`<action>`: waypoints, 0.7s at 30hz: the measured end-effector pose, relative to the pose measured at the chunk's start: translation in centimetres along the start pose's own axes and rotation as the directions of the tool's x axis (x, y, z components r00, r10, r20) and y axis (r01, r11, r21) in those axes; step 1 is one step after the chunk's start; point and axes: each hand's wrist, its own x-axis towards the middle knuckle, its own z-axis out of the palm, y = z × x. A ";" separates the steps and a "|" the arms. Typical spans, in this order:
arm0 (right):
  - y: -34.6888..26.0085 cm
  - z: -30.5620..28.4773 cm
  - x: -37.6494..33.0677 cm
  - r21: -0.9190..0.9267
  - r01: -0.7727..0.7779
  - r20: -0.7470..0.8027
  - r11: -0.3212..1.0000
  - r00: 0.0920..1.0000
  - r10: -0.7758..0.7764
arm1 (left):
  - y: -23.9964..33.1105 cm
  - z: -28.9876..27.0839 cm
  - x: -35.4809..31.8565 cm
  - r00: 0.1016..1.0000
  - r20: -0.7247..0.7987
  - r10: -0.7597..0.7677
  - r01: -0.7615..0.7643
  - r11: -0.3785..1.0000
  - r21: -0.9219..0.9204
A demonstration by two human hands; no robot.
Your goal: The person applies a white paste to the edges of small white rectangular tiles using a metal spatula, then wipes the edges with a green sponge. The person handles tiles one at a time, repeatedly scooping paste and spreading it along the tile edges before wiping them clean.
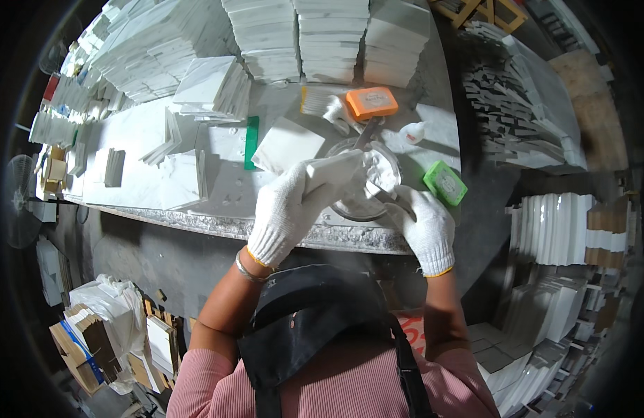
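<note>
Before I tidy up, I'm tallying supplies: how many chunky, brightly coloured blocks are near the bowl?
2: the orange block beyond the bowl and the green block to its right. The left hand might hide another.

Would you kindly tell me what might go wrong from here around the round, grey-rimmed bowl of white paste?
The flat white tile in the white-gloved left hand overlaps the round, grey-rimmed bowl in view; a slip might drop it into the white paste.
The long metal blade sticking out past the rim could be knocked, flicking paste.
The green rectangular block lies near the grey tabletop's right edge, so the white-gloved right hand might nudge it off.
</note>
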 end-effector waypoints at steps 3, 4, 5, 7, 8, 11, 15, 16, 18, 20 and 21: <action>0.5 1.1 -0.5 -0.010 0.003 0.062 1.000 0.998 -0.002 | -1.0 -0.2 -0.7 0.978 0.051 -0.202 0.208 0.929 -0.306; 0.7 1.5 -0.5 0.010 0.015 0.029 1.000 0.999 -0.015 | -1.3 -0.3 -1.0 0.954 0.086 -0.287 0.296 0.860 -0.415; 0.8 1.3 -0.3 0.062 0.005 0.027 0.998 1.000 -0.007 | -1.7 -0.4 -1.4 0.922 0.130 -0.363 0.376 0.771 -0.515; 0.6 0.9 0.4 0.170 -0.007 0.030 0.985 1.000 0.002 | -2.6 -0.1 -2.3 0.901 0.188 -0.392 0.411 0.629 -0.659; 0.8 0.8 0.9 0.277 -0.026 0.027 0.960 0.999 0.019 | -2.9 0.1 -2.7 0.894 0.212 -0.395 0.414 0.546 -0.729; 1.6 1.0 2.2 0.344 -0.078 0.021 0.936 0.997 0.076 | -3.3 0.7 -3.6 0.869 0.321 -0.377 0.452 0.341 -0.824; 2.1 2.5 3.3 0.392 -0.164 0.179 0.905 0.979 0.099 | -4.4 2.0 -4.2 0.851 0.396 -0.344 0.479 0.202 -0.854; 1.8 2.4 3.3 0.470 -0.219 0.219 0.855 0.967 0.127 | -4.6 2.2 -4.4 0.845 0.407 -0.347 0.487 0.187 -0.853; 1.3 1.8 3.5 0.553 -0.353 0.298 0.755 0.930 0.216 | -4.9 2.4 -4.6 0.843 0.417 -0.339 0.487 0.154 -0.860; 1.0 1.2 3.4 0.622 -0.425 0.339 0.658 0.903 0.263 | -5.2 2.6 -4.6 0.841 0.423 -0.338 0.483 0.116 -0.868; 1.0 0.9 3.2 0.657 -0.431 0.336 0.618 0.902 0.271 | -5.2 2.7 -4.6 0.839 0.427 -0.337 0.482 0.099 -0.870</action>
